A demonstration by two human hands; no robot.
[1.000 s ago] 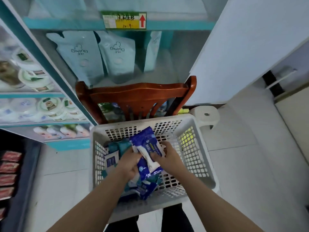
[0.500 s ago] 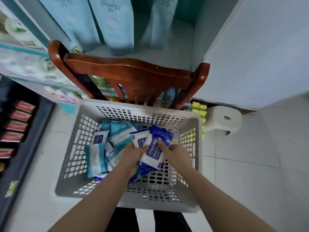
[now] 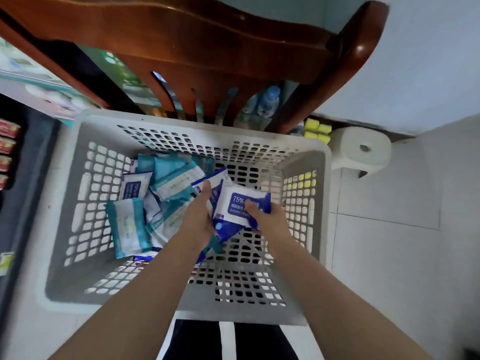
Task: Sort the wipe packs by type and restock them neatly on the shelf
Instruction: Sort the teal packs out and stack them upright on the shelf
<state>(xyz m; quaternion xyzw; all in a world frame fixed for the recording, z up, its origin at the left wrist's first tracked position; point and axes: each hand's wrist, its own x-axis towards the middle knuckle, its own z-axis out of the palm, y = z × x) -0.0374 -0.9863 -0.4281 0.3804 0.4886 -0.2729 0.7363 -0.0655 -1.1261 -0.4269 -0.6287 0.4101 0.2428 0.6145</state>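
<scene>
A white perforated basket (image 3: pixel 322 193) stands on the chair seat in front of me. Inside lie several teal wipe packs (image 3: pixel 128 227) on the left and blue-and-white alcohol wipe packs (image 3: pixel 133 187) among them. My right hand (image 3: pixel 265 219) grips a blue alcohol wipe pack (image 3: pixel 240 203) marked 75%, thumb on its front. My left hand (image 3: pixel 198 216) holds a small stack of blue packs (image 3: pixel 226 228) just left of it, fingers curled round them. Both hands are over the basket's middle.
A wooden chair back (image 3: pixel 197 40) rises just beyond the basket. A toilet paper roll (image 3: pixel 363 149) and yellow sponges (image 3: pixel 317 132) sit on the floor at the right. Shelving with goods runs along the left; white tiled floor (image 3: pixel 402 255) lies to the right.
My view has tipped down and nearer to the basket; the shelf with hanging pouches has left the frame. My right hand has brought the 75% pack flatter beside the stack in my left hand.
</scene>
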